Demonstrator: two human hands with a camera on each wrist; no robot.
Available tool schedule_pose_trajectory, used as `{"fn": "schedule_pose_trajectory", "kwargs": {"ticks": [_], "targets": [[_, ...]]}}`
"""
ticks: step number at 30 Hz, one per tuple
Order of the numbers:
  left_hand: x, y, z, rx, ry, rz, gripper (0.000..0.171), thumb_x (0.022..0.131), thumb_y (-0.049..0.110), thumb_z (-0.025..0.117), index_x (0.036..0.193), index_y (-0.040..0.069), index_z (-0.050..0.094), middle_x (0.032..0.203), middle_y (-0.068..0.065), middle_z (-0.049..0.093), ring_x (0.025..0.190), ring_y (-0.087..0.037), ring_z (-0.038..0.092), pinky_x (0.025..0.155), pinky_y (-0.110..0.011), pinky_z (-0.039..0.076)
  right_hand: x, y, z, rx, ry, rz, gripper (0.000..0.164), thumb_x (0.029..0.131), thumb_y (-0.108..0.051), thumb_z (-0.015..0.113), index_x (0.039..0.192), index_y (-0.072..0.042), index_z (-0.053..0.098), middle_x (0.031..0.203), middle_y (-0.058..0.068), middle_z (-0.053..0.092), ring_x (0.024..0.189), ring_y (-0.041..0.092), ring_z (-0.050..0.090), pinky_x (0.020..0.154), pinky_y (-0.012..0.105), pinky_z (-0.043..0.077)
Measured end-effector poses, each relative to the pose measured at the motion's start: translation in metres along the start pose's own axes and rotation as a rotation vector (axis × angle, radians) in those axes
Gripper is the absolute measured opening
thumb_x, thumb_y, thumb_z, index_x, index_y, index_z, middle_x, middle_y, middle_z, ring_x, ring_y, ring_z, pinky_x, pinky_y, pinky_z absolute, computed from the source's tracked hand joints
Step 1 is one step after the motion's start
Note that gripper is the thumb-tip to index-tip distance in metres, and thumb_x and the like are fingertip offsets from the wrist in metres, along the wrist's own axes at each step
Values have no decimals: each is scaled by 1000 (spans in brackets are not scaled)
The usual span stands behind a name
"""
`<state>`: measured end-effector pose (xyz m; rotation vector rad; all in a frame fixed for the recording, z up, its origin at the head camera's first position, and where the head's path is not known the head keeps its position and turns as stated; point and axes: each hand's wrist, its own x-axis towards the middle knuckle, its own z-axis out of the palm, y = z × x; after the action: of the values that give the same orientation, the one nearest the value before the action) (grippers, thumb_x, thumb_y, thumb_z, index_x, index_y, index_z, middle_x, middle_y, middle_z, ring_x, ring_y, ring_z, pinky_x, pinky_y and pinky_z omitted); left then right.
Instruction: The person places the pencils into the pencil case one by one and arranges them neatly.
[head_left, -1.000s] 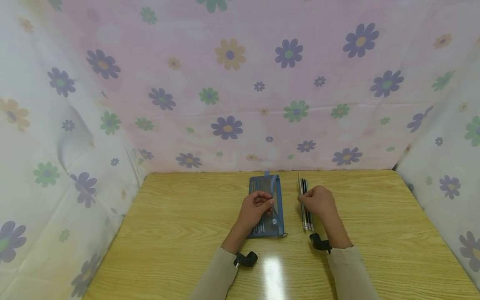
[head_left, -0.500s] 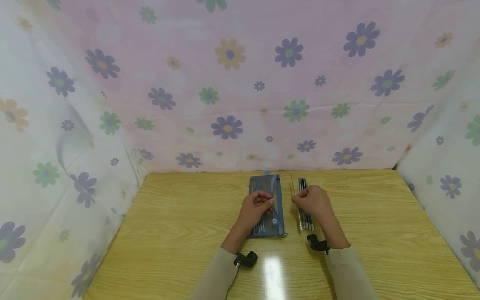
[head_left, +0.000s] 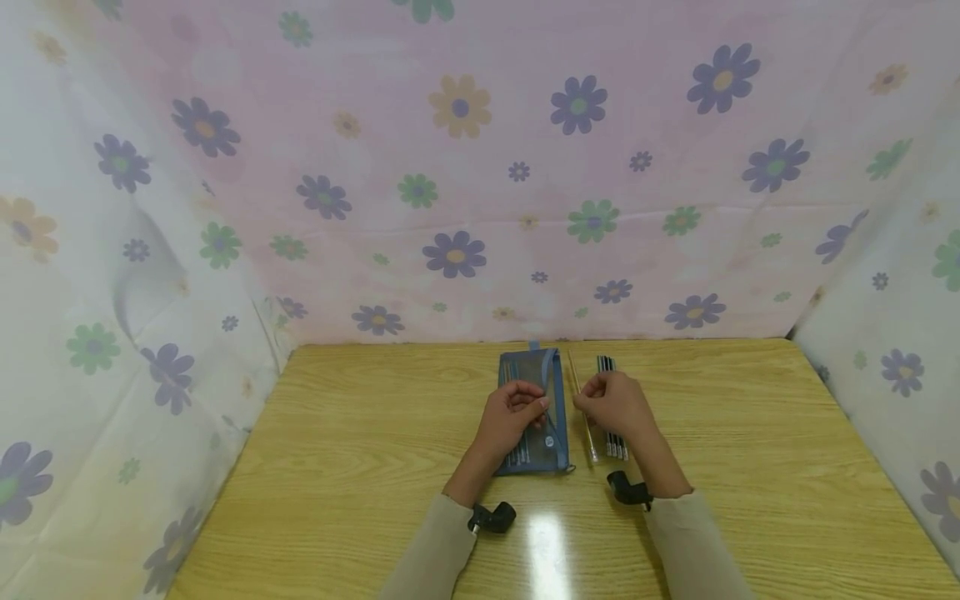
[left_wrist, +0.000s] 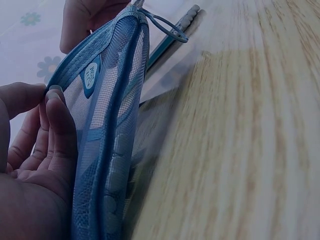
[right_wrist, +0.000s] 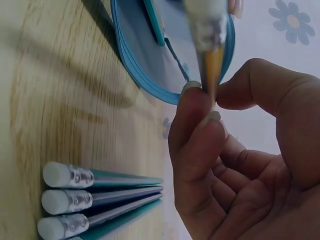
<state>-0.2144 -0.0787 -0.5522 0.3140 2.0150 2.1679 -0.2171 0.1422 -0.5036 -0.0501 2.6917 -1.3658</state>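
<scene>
My left hand (head_left: 512, 419) pinches the upper edge of a blue mesh pencil pouch (head_left: 527, 368) between thumb and forefinger, holding its mouth apart. In the left wrist view the pouch (left_wrist: 112, 125) stands raised off its flat side, with white eraser ends showing through the mesh. Between the right hand's (head_left: 618, 408) thumb and fingers is a single pencil (head_left: 590, 437), just right of the pouch. Seen from the right wrist, its white eraser (right_wrist: 202, 7) points toward the camera, in front of the pouch's open mouth (right_wrist: 145, 89). A teal pencil (right_wrist: 154, 20) shows inside.
Several dark and teal pencils (head_left: 617, 446) with white erasers lie side by side on the wooden table (head_left: 360, 433), right of the pouch. A ring hangs at the pouch's near corner. Flowered cloth (head_left: 502, 192) walls the table at the back and both sides.
My right hand has drawn one pencil off the others and carried it left toward the pouch. The left hand and pouch have stayed put.
</scene>
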Motion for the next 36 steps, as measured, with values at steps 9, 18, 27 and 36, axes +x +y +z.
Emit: {"fn": "schedule_pose_trajectory", "kwargs": {"ticks": [9,18,27,36], "targets": [[2,-1,0,-2,5,14,23,102,12,74,117,-5,68,95,-11,72,78,-15,70,69,-30,61,1,-3,8,3,6,-32,17,91,-15,74,98,0,71,84,9,73,62,17,67,55,31,55],[2,0,1,-10,14,9,22,101,9,74,117,-5,68,95,-13,71,76,-15,70,68,-28,61,2,-4,20,38,12,-24,13,92,-13,71,98,-1,71,82,8,72,64,18,66,56,32,53],[1,2,1,-16,9,9,22,101,9,75,117,-5,68,95,-11,71,76,-15,70,67,-27,60,5,-3,30,45,98,-55,13,90,-12,70,97,-2,73,85,8,73,72,19,67,63,32,56],[1,1,0,-11,5,7,22,101,10,75,117,-4,68,95,-9,70,77,-15,70,68,-28,60,4,-5,39,44,98,-51,13,92,-13,71,99,-3,73,86,8,73,75,20,67,63,32,55]]}}
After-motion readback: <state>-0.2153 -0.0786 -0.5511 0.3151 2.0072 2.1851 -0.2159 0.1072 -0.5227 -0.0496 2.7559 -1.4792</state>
